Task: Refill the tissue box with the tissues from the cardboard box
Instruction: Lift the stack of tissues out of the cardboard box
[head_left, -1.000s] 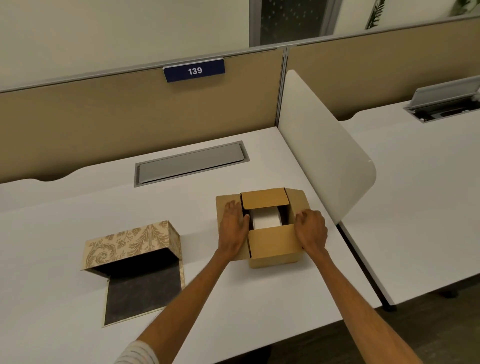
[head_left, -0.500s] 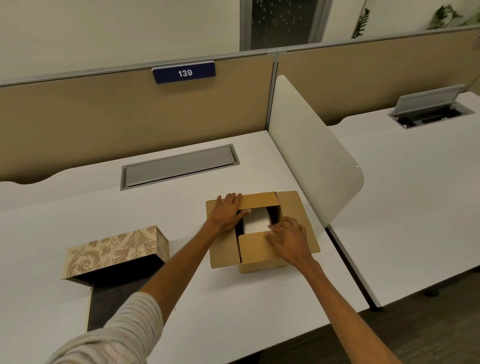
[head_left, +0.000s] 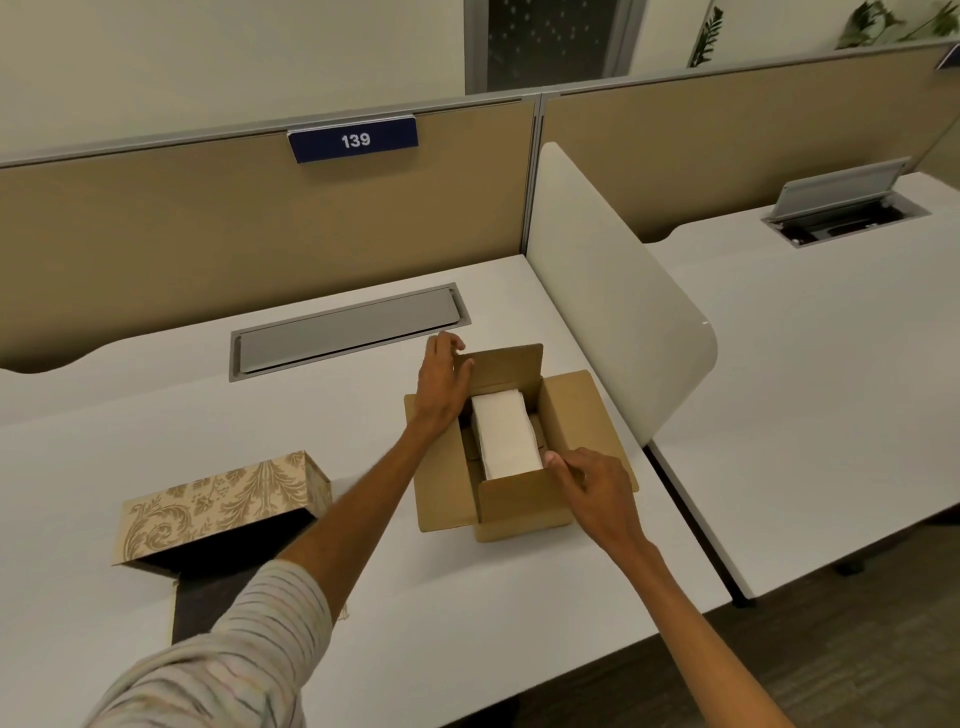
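Sitting open at frame centre, cardboard box (head_left: 524, 499) with white tissues (head_left: 506, 434) stacked inside. Left hand (head_left: 441, 384) spread flat against far flap; right hand (head_left: 592, 486) pinching near flap's edge. Lower left, patterned tissue box (head_left: 218, 501) tipped open, dark inside. White table (head_left: 156, 415), tan partition (head_left: 208, 234) behind, curved divider (head_left: 613, 306) at right.

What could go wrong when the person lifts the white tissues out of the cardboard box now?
1. The tissues sit snugly between the walls of the cardboard box; a pull may lift or drag the box, as neither hand pins it down.
2. The left hand bends back only the far flap and the right hand the near one; a released flap could spring back over the stack.
3. The loose stack may splay before reaching the tissue box, which lies apart to the left.
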